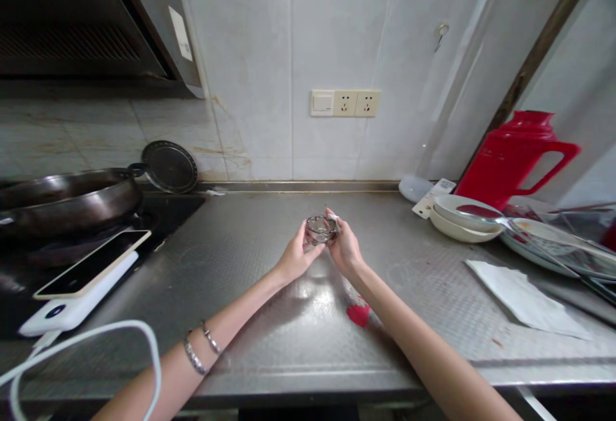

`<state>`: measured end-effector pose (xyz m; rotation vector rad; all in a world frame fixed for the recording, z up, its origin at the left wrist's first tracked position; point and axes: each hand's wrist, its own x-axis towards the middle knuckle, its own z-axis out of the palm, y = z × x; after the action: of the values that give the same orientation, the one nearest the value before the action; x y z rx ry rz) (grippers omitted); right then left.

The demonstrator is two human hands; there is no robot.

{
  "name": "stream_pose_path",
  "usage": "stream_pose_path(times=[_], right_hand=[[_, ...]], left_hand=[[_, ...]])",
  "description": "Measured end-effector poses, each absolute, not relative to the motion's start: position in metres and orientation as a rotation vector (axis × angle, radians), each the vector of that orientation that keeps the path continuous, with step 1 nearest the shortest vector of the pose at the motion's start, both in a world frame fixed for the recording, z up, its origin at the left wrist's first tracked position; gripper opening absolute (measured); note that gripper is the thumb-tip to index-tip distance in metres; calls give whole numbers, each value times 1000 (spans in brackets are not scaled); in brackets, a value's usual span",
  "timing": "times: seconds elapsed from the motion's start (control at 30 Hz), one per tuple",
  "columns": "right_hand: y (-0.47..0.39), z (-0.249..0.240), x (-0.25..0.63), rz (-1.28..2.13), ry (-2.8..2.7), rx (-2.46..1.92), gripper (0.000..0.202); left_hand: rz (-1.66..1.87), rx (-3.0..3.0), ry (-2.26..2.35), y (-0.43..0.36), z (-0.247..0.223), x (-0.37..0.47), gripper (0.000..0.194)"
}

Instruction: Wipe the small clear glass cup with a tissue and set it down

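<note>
We look down at two bare hands meeting at the centre of the frame, around a small clear glass dish (320,233). The left hand (292,259) is closed on the dish's left side, thumb uppermost. The right hand (347,251) is closed on its right side, with a scrap of something white (333,217) at its fingers; we cannot tell whether that is tissue or cloth. The dish appears to be held clear of the counter (231,286).

As for progress, we judge that the dish is in the middle of being handled: picking it up is done, setting it down is not. Whether its surface has been worked on, and how much is left, we cannot tell; the glass is too small in view.

Further out, two bracelets (194,352) circle the left forearm, lower left of centre. Just beside the right forearm, below centre, lies a red patch (359,313), its nature unclear. At the lower left, a phone (99,262) rests on a white device (79,309) with a white cable (129,324). At mid left, a metal pan (103,206) sits on the stove. At the right edge we find stacked bowls (464,233), a white paper sheet (529,300) and, above them, a red flask (510,161). Wall sockets (356,104) show at upper centre.
</note>
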<state>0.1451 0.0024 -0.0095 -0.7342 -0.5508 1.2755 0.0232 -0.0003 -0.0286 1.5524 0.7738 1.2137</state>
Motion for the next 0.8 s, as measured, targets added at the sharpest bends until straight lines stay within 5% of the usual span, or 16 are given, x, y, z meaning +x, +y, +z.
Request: stream_pose_path(times=[0.2, 0.67, 0.8], right_hand=[[-5, 0, 143, 1348, -563, -768, 36], [-5, -10, 126, 1360, -577, -707, 35], [-4, -13, 125, 1346, -588, -697, 37]], left_hand=[[1252, 1515, 818, 1, -24, 20, 81], [1394, 1671, 1088, -4, -21, 20, 65], [1355, 1690, 1099, -4, -22, 20, 79]])
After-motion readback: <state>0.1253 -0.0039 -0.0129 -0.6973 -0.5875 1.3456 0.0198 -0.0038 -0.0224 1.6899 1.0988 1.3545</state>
